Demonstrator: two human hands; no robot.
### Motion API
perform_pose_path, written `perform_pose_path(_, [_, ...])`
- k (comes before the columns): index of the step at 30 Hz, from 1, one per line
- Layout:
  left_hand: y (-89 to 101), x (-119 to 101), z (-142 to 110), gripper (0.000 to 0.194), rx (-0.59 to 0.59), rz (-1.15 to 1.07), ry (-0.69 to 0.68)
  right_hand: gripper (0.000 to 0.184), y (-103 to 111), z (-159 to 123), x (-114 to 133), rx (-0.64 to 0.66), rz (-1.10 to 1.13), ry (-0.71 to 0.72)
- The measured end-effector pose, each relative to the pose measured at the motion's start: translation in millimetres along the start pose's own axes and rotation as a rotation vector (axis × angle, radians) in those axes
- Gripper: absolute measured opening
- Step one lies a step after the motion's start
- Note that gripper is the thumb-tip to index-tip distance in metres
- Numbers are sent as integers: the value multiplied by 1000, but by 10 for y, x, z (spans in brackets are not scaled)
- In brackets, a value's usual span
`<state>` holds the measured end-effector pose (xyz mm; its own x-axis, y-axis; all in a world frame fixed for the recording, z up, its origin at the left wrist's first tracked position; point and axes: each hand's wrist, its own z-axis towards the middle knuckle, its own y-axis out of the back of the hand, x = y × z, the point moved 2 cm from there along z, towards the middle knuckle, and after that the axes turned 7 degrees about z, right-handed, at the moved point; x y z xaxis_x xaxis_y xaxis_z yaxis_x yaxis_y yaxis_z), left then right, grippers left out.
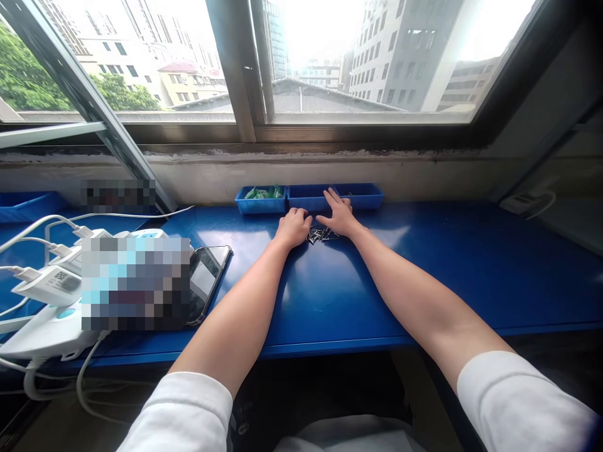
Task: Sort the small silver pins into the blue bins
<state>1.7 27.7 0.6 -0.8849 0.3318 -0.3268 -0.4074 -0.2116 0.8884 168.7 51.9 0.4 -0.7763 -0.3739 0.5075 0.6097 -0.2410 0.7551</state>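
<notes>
A small pile of metal screws or similar slim fasteners (321, 234) lies on the blue tabletop, between my two hands. At its left edge is my left hand (294, 228), its fingers curled together; whatever they may hold is hidden. My right hand (341, 215) hovers at the pile's right, fingers spread and reaching over the front wall of the blue bins. The left blue bin (262, 206) contains green plastic packets (264, 193). Beside it stand a middle blue bin (306, 190) and a right blue bin (370, 199), the latter with a few small pieces inside.
To the left, a phone (210, 276) lies beside a white power strip (42, 333) with plugged-in chargers (51, 282) and loose white cables. A metal shelf post (127, 150) rises at back left. Behind the bins runs the window ledge (202, 172). The blue table (452, 263) extends right.
</notes>
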Motion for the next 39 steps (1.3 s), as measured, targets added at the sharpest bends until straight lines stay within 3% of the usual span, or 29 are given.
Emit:
perform_pose_path(4, [59, 6, -25, 58, 148, -105, -128, 38, 70, -50, 23, -142, 108, 82])
perform_pose_path(8, [113, 9, -64, 87, 325, -28, -200, 22, 108, -123, 23, -3, 202, 66])
perform_pose_path(12, [118, -2, -88, 103, 380, 74, -207, 19, 114, -153, -4, 97, 164, 11])
perform_pose_path(17, [15, -52, -75, 93, 367, 151, -217, 24, 95, -162, 52, 97, 128, -50])
perform_pose_path(22, [-86, -174, -47, 83, 248, 182, -180, 28, 30, -167, 208, 110, 250, -91])
perform_pose_path(26, [-100, -216, -23, 75, 176, 128, -142, 27, 72, -135, 198, 27, 385, -165])
perform_pose_path(29, [-37, -143, 1, 76, 146, -1, -69, 21, 186, -107, 83, -48, 276, -236])
perform_pose_path(32, [92, -2, 0, 73, 106, -107, -11, 16, 279, -107, -27, 61, 115, -307])
perform_pose_path(35, [168, 112, -43, 81, 235, 21, -55, 21, 312, -139, -23, 189, 26, -321])
perform_pose_path(39, [115, 123, -101, 99, 406, 226, -63, 27, 226, -199, 194, 235, -30, -208])
